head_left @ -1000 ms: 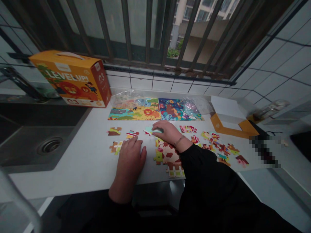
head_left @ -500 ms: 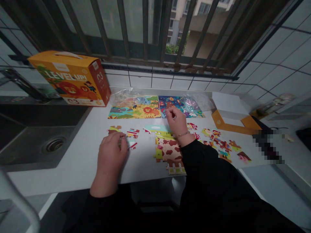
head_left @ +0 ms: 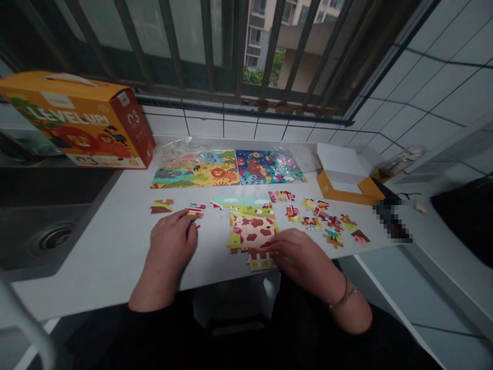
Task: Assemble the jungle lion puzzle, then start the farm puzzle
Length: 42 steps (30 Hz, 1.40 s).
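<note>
A partly joined jigsaw puzzle (head_left: 254, 231) with a brown-spotted cow and a white fence lies in front of me. My right hand (head_left: 302, 255) is at its lower right edge, thumb and fingers closed on a puzzle piece there; the fingers cover most of that piece. To the left, my left hand (head_left: 169, 244) rests on the counter, fingers loosely bent and thumb apart. Its fingertips touch or nearly touch a red-and-white striped puzzle piece (head_left: 197, 209); another piece is partly hidden under the hand. A brown-and-green piece (head_left: 162, 206) lies beyond the left hand.
Several loose pieces (head_left: 333, 221) are scattered on the right. Behind lie a lion picture sheet (head_left: 192, 172) and a dark blue one (head_left: 265, 167), partly under clear plastic. An orange box (head_left: 77, 123) stands by the sink (head_left: 34, 221); an opened box (head_left: 346, 185) sits back right.
My right hand has come down from over the blue sheet to the puzzle's lower right edge. The view has shifted, and my left hand stays by the striped piece.
</note>
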Each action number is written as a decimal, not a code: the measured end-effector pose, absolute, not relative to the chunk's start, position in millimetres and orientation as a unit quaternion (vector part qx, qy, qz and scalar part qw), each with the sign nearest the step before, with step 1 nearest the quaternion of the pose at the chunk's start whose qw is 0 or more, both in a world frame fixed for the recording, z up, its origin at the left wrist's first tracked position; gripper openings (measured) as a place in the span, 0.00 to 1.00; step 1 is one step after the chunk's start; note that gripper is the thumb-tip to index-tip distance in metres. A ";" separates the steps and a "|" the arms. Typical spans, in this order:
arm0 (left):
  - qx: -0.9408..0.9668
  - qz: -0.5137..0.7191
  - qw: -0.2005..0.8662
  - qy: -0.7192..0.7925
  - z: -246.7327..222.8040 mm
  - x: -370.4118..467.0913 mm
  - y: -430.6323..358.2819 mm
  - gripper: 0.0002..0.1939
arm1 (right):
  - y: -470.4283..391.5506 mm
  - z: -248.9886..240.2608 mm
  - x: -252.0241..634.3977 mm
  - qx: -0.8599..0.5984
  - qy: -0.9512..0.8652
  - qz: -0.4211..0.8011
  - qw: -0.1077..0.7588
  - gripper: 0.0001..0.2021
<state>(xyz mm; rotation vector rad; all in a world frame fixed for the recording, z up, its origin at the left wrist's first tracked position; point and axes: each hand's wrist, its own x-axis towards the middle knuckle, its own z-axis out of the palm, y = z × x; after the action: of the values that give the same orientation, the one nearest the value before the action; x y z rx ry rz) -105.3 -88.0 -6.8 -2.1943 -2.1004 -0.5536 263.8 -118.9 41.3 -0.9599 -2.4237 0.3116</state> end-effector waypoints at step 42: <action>-0.715 -0.328 0.012 -0.617 -4.7 -52.2 -122.1 0.18 | -120.2 -27.9 280.3 -0.424 -0.799 0.011 0.426 0.25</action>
<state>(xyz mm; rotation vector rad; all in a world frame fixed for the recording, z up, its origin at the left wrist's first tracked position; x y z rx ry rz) -52.2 -122.1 -4.7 -2.2298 -1.9249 -1.0225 280.3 -120.2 -27.9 -1.0602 -1.9962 0.0287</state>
